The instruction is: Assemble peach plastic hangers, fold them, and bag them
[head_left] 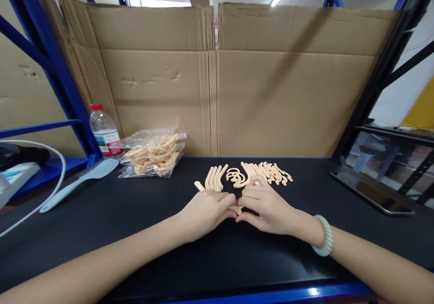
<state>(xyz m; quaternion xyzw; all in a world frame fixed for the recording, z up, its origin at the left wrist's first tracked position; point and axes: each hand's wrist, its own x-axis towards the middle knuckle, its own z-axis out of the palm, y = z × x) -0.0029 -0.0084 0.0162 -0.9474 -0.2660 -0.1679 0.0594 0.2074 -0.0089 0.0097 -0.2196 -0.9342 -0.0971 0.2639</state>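
Note:
My left hand (pixel 210 210) and my right hand (pixel 263 203) meet near the middle of the black table, fingers bent and closed. Between their fingertips shows a small part of a beige plastic-looking piece (pixel 238 210); both grip it, and most of it is hidden. The rounded end of a beige rod (pixel 199 186) sticks out behind my left hand; I cannot tell whether it belongs to the same piece. Just beyond the hands lie curved beige strips (pixel 216 176) in a row, thin beige rings (pixel 235 175), more long strips (pixel 248 173) and a cluster of small knobbly beige parts (pixel 275 173).
Clear plastic bags of beige parts (pixel 154 155) are stacked at the back left, by a red-capped bottle (pixel 103 132). A pale blue hairbrush (pixel 84 180) and a white cable (pixel 63 173) lie left. At right rests a dark tablet-like slab (pixel 371 193). Cardboard (pixel 288 91) walls the back.

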